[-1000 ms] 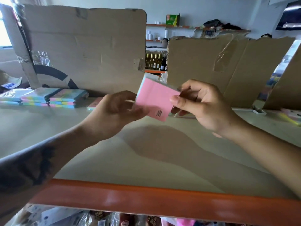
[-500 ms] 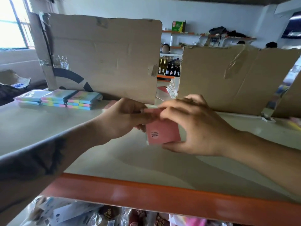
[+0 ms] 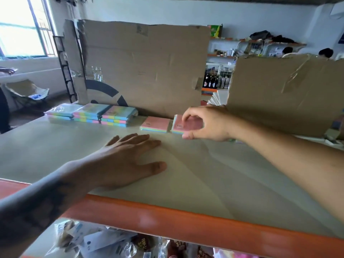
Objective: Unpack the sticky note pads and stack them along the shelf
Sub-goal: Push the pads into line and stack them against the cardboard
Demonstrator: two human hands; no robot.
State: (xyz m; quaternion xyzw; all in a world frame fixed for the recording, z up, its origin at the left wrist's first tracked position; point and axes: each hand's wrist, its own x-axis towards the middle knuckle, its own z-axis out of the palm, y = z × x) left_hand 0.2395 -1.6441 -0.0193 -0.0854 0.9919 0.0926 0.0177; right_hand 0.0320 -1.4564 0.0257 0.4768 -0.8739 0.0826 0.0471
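The right hand (image 3: 206,124) pinches a pink sticky note pad (image 3: 187,125) lying on the shelf (image 3: 195,183), just right of another pink pad (image 3: 156,124); the left hand (image 3: 128,159) lies flat, fingers spread, nearer than both pads.

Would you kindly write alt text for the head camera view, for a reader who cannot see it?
A person's right hand pinches a pink-topped sticky note pad lying on a pale shelf, beside a matching pad. The left hand rests flat on the shelf. Wrapped pastel pad packs lie further left, before cardboard sheets.
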